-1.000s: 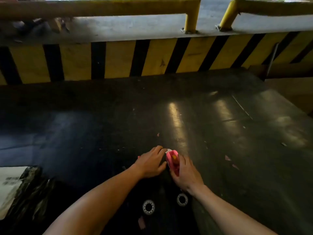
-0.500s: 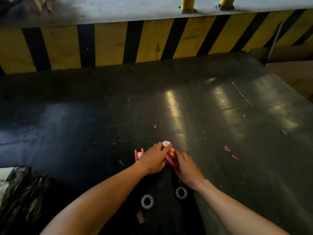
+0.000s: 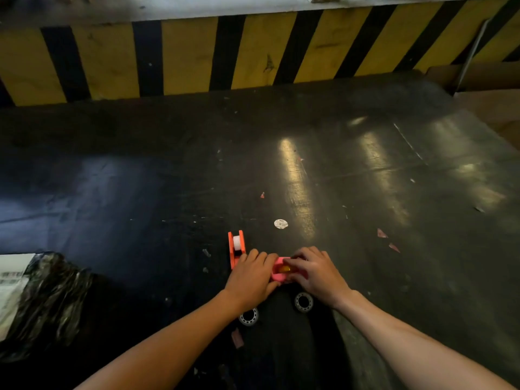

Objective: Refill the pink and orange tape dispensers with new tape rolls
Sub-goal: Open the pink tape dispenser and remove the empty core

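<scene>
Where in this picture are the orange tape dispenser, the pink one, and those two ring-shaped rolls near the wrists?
orange tape dispenser [image 3: 235, 249]: head view, on its side wall.
pink tape dispenser [image 3: 277, 275]: head view, on the body between the hands.
two tape rolls [image 3: 304, 302]: head view, on the right roll's rim.

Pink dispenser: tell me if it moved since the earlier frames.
Yes. The pink dispenser has shifted toward the person, away from the round white sticker.

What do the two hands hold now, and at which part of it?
Both hands hold the pink tape dispenser on the dark surface: the left hand covers its left end, the right hand its right end. The exact finger contact is hidden.
</scene>
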